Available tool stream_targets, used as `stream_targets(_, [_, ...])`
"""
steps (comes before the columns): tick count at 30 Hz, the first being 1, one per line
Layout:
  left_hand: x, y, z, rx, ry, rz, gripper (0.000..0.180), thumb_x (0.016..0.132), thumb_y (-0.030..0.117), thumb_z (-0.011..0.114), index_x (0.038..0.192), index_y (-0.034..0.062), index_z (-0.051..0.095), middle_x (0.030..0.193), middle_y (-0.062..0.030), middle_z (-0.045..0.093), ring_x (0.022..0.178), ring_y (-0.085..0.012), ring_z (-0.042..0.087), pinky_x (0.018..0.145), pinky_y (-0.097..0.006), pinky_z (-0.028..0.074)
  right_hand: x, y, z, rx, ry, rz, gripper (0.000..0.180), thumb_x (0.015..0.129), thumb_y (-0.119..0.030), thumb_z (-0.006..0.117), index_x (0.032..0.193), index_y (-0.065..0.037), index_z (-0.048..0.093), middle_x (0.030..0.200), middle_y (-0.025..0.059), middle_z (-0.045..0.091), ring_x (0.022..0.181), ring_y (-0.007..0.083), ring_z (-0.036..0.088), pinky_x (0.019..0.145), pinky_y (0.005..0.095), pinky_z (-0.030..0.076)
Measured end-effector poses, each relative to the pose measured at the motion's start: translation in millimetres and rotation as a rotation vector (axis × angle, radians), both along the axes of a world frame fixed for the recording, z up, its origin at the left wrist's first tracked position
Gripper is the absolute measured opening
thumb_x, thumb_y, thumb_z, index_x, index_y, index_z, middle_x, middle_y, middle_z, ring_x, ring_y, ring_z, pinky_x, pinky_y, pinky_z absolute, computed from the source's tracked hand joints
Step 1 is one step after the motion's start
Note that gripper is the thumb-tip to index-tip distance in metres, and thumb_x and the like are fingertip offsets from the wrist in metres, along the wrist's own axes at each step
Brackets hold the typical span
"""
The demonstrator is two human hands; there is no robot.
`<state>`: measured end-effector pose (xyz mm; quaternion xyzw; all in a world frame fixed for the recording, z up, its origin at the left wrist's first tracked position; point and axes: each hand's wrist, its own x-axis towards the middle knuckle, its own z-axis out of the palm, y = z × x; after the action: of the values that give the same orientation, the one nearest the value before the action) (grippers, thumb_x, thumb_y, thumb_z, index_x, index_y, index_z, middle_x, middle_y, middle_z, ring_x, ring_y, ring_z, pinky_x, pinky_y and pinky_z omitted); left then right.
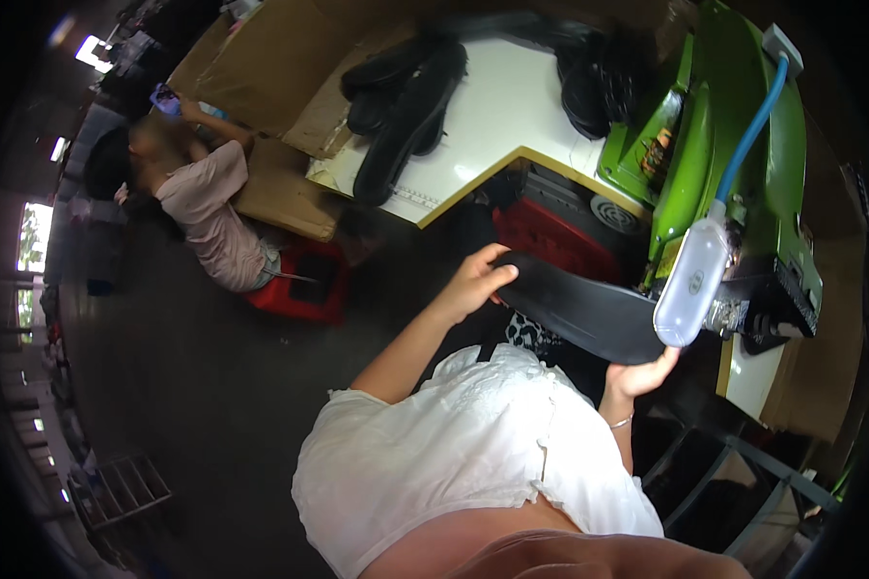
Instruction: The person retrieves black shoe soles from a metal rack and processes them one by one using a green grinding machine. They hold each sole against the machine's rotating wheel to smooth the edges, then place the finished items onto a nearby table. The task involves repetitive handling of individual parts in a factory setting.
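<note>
A long, smooth black shoe sole [579,309] is stretched between my two hands in front of the green machine. My left hand [478,282] pinches its left end, thumb on top. At the other end, my right hand [645,374] grips the lower edge, its fingers partly hidden behind the sole. The sole's right end lies close to the machine's working end, behind a pale oval lamp [690,285] on a blue cable [755,130]. Whether the sole touches the machine cannot be made out. The green machine [758,125] stands at the right of the table.
Several black soles [410,125] lie on the white table [497,106], with a dark bundle [589,92] farther right. A red bin-like thing [555,236] sits below the table's cutout. Left, another person [212,207] sits on a red stool [309,280] beside cardboard [285,183]. A metal frame [743,473] stands lower right.
</note>
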<state>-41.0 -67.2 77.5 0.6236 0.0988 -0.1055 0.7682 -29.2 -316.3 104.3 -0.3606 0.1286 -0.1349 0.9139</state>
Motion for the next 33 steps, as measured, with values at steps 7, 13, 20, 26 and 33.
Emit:
stream_targets(7, [-17.0, -27.8, -84.3, 0.389, 0.01, -0.305, 0.024, 0.073, 0.01, 0.054, 0.096, 0.0057, 0.06, 0.077, -0.0091, 0.061, 0.067, -0.0154, 0.059, 0.06, -0.029, 0.048, 3.7, -31.1, -18.0, -0.711, -0.112, 0.305, 0.04, 0.088, -0.014, 0.045, 0.117, 0.013, 0.042, 0.113, 0.0165, 0.052, 0.106, 0.0181, 0.049, 0.091, 0.0292, 0.036])
stream_targets(13, [-3.5, -122.3, -27.9, 0.331, -0.38, -0.452, 0.032, 0.072, 0.005, 0.064, 0.102, -0.0031, 0.056, 0.09, -0.0117, 0.063, 0.084, -0.0195, 0.06, 0.075, -0.031, 0.047, 38.6, -28.0, 36.8, -0.836, -0.142, 0.574, 0.022, 0.074, -0.014, 0.069, 0.09, 0.0, 0.063, 0.083, 0.0019, 0.062, 0.077, 0.0094, 0.056, 0.072, 0.0261, 0.046])
stream_targets(20, [43.5, -145.6, 32.9, 0.217, -0.239, -0.322, 0.022, 0.085, 0.022, 0.061, 0.088, 0.0009, 0.065, 0.074, -0.0014, 0.062, 0.065, -0.0057, 0.054, 0.059, -0.021, 0.044, 14.1, -77.5, -2.8, -0.505, -0.081, 0.834, 0.056, 0.073, -0.01, 0.069, 0.121, 0.003, 0.044, 0.113, 0.0087, 0.054, 0.107, 0.0154, 0.047, 0.093, 0.029, 0.037])
stream_targets(26, [34.7, -117.2, -16.9, 0.305, -0.265, -0.239, 0.024, 0.087, 0.022, 0.057, 0.089, -0.0015, 0.063, 0.077, -0.0023, 0.063, 0.068, -0.0069, 0.055, 0.063, -0.021, 0.044, -60.1, -146.5, -94.0, -0.445, 0.283, 1.166, 0.061, 0.065, 0.0, 0.07, 0.121, 0.002, 0.046, 0.114, 0.0113, 0.055, 0.106, 0.0193, 0.05, 0.092, 0.0303, 0.039])
stream_targets(33, [13.0, -94.8, 13.8, -0.332, -0.07, -0.242, 0.027, 0.088, 0.012, 0.051, 0.111, -0.0021, 0.051, 0.097, -0.005, 0.058, 0.087, -0.0072, 0.053, 0.079, -0.022, 0.041, -16.3, -185.3, -54.2, 0.184, 0.123, 0.328, 0.029, 0.079, -0.011, 0.053, 0.104, 0.004, 0.057, 0.103, 0.0164, 0.061, 0.094, 0.0287, 0.06, 0.085, 0.04, 0.048])
